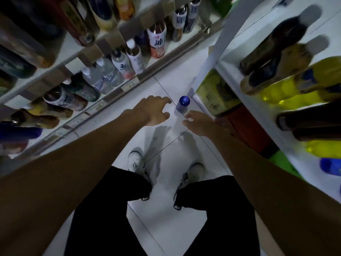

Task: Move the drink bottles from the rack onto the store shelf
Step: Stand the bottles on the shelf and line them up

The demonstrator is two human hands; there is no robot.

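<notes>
A bottle with a blue cap (183, 104) stands upright on the white floor between the two shelf units. My left hand (154, 112) reaches down toward it from the left, fingers spread and relaxed, a short gap away. My right hand (199, 122) is just below and right of the bottle, fingers loosely extended, holding nothing. The store shelf (79, 52) on the left carries rows of drink bottles. The white rack (230, 71) on the right holds dark, yellow and blue bottles (287, 89).
My two white shoes (136, 161) stand on the tiled floor below the hands. Green and red cartons (217, 95) sit under the right rack. The aisle between the units is narrow.
</notes>
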